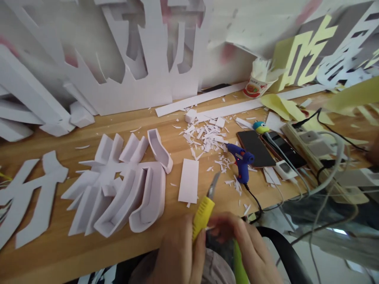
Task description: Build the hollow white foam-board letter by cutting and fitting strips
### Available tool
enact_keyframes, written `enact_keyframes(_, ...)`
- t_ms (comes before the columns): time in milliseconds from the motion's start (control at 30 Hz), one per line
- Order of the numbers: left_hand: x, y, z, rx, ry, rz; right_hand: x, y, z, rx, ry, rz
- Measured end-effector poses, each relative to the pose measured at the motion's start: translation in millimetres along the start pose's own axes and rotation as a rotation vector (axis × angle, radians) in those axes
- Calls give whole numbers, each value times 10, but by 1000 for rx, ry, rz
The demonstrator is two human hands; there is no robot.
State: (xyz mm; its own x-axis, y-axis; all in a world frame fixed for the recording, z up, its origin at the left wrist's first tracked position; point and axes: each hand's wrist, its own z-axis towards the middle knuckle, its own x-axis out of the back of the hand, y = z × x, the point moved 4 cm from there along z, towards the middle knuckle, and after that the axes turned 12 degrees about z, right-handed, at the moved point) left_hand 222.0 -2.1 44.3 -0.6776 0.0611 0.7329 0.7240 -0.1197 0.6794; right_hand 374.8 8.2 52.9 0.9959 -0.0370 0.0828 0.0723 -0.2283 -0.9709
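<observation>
Notably yellow cutter [203, 216], grey blade [213, 185] toward one o'clock. Left hand [181, 249]: fingers clamped round it; right hand [247, 241]: cannot tell.

Yellow knife [203, 217]: handle's lower end hidden in left hand [177, 248] | Flat white cut-out [45, 203]: cropped at left | Paper cup [254, 87]: lettering illegibly small

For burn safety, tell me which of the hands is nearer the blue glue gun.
Right. The right hand is almost straight below the blue glue gun in the picture; the left hand, gripping the yellow knife, is farther off, below and to its left.
</observation>
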Motion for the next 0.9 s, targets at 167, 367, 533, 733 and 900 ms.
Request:
enact_keyframes(167, -85, 266, 211, -298, -101, 142, 4, -8, -83, 56, 34, -67)
enact_keyframes(367, 98, 98, 364, -115, 259, 343, 130, 297, 228, -218, 84, 589)
enact_keyframes(533, -124, -81, 489, 29, 286, 629, 148, 327, 275, -273, 47, 804)
enact_keyframes(733, -114, -141, 577, 90, 274, 418, 275, 398, 162, -219, 133, 531)
enact_keyframes(900, -50, -156, 787, -70, 180, 128, 344, 335, 160, -29, 97, 124)
